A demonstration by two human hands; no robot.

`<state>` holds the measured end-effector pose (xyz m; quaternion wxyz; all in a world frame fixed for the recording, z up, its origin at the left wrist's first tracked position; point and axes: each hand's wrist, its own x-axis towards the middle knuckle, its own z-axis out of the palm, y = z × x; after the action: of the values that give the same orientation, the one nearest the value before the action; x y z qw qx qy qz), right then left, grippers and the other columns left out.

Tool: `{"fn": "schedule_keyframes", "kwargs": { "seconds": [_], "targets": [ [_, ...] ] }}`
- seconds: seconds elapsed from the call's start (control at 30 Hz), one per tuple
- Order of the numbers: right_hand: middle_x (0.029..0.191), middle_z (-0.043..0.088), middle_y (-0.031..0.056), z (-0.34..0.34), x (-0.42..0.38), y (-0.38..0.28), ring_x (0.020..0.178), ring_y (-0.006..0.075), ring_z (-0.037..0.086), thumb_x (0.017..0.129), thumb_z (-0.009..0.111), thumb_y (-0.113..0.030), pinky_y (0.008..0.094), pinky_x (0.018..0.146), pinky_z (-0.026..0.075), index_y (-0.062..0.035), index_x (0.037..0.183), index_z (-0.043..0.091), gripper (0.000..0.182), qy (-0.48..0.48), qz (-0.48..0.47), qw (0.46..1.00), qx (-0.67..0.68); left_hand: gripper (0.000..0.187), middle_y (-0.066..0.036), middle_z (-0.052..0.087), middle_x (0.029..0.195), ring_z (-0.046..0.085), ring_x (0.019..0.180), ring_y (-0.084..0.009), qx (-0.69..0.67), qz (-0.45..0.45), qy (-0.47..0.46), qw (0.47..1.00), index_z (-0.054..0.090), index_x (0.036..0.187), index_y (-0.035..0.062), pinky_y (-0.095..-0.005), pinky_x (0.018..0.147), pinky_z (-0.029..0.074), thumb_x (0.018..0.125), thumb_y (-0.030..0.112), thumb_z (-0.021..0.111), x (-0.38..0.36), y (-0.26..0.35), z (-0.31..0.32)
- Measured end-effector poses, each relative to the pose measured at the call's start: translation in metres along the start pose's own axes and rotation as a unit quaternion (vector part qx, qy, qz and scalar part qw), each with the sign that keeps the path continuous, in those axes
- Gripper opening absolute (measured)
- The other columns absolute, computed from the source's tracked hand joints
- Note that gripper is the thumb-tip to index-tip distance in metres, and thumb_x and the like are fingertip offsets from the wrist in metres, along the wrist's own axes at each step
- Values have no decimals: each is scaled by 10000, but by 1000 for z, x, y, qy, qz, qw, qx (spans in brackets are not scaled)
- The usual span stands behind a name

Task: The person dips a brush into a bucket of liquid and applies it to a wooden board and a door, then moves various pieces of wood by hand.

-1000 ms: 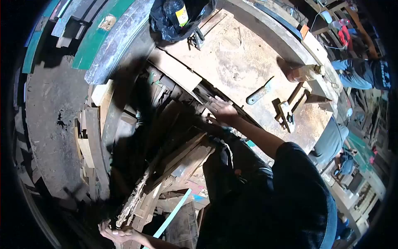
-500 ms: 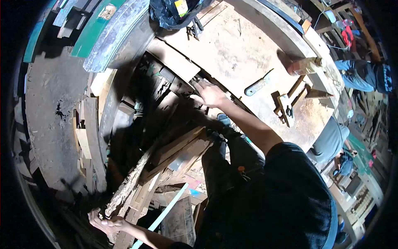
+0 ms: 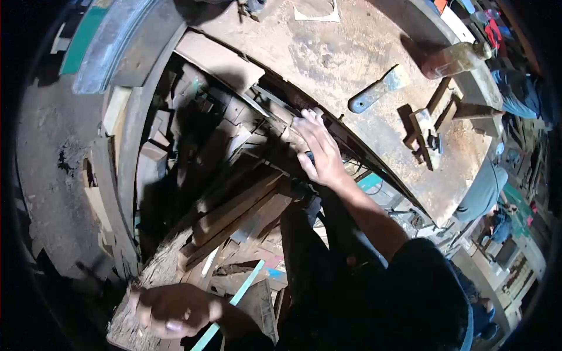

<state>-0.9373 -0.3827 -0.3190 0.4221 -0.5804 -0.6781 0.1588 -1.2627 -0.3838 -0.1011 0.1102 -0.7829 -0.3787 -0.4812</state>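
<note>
At the lower left, my left hand (image 3: 175,310) is curled on the end of a rough, splintered board (image 3: 132,319), which is tilted wider to view. My right hand (image 3: 319,143) has its fingers spread beside the workbench edge, near the gap; contact at its fingertips is unclear. A pale short board (image 3: 219,61) lies along the bench edge above it. On the worn bench top (image 3: 328,58) rest a broad-bladed scraper (image 3: 374,90) and a wooden tool (image 3: 426,137) with a dark fitting.
A bottle (image 3: 456,60) lies by the bench's raised rim. Brown timber beams (image 3: 234,213) and wood scraps fill the area below the bench. A pale green strip (image 3: 234,301) crosses near my left forearm. Another person (image 3: 486,187) is at the right edge.
The view has moved closer to the bench. My right hand has shifted right and down from the pale board's end. The rough board has turned, showing a broader face under my left hand.
</note>
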Motion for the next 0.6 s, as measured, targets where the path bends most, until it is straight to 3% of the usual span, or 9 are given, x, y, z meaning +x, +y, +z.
{"fn": "schedule_keyframes", "kwargs": {
  "seconds": [0.03, 0.1, 0.13, 0.2, 0.23, 0.33, 0.47, 0.53, 0.6],
  "targets": [
    [1293, 561, 217, 3, -15, -3, 1280, 400, 516, 884, 627, -188, 497, 1061, 433, 23, 1332, 520, 506, 23, 7, 999, 26, 331, -189, 613, 975, 599, 991, -334, 6, -53, -45, 998, 610, 985, 16, -444, 858, 513, 967, 317, 473, -35, 4, 44],
    [1167, 615, 229, 12, -41, 5, 1113, 389, 615, 881, 607, -168, 452, 955, 504, 36, 1247, 583, 419, 42, -2, 997, 65, 313, -162, 617, 1066, 585, 1060, -339, -62, -133, -146, 978, 633, 1039, 27, -466, 938, 467, 897, 305, 610, -63, 7, 147],
    [1036, 657, 213, 24, -64, 10, 915, 363, 656, 883, 594, -166, 428, 841, 535, 38, 1196, 614, 374, 48, 26, 996, 74, 338, -148, 620, 1112, 578, 1095, -341, -87, -175, -192, 962, 644, 1067, 33, -477, 979, 445, 862, 299, 678, -77, 8, 198],
    [838, 634, 172, 43, -90, 30, 727, 327, 627, 880, 601, -149, 421, 692, 525, 14, 1175, 636, 338, 32, 28, 996, 78, 361, -105, 632, 1174, 566, 1134, -334, -85, -106, -230, 964, 656, 1113, 65, -481, 1034, 370, 802, 230, 735, -91, 2, 265],
    [782, 614, 157, 58, -101, 43, 679, 314, 609, 878, 605, -135, 417, 652, 515, 3, 1162, 646, 319, 46, 2, 997, 57, 356, -94, 634, 1184, 565, 1141, -327, -92, -98, -226, 965, 662, 1105, 77, -478, 1035, 361, 788, 217, 742, -105, -8, 284],
    [819, 647, 144, 94, -132, 83, 716, 301, 651, 879, 627, -102, 392, 674, 536, -26, 1124, 661, 258, -34, 73, 995, 60, 340, -65, 649, 1181, 573, 1140, -307, -95, -53, -205, 973, 686, 1065, 121, -465, 1027, 343, 739, 174, 764, -152, -46, 318],
    [824, 667, 162, 149, -145, 128, 679, 333, 648, 953, 565, -113, 396, 673, 542, -21, 1113, 658, 207, 24, 125, 981, 149, 307, -84, 655, 1055, 591, 1067, -333, -54, 33, -84, 994, 639, 976, 92, -468, 985, 395, 682, 90, 725, -176, -66, 316],
    [811, 666, 136, 169, -140, 145, 657, 255, 654, 987, 531, -119, 354, 655, 533, -16, 1115, 660, 209, 41, 124, 976, 172, 296, -132, 644, 1051, 598, 1036, -348, -130, 86, -40, 987, 587, 991, 42, -463, 944, 453, 715, 66, 692, -185, -86, 319],
    [801, 657, 111, 183, -137, 156, 660, 178, 647, 1025, 487, -130, 306, 644, 515, -17, 1121, 662, 229, 41, 140, 961, 235, 275, -144, 631, 1090, 593, 1073, -350, -127, 49, 48, 990, 580, 1020, 43, -486, 993, 441, 774, 85, 696, -208, -90, 330]
  ]
}}
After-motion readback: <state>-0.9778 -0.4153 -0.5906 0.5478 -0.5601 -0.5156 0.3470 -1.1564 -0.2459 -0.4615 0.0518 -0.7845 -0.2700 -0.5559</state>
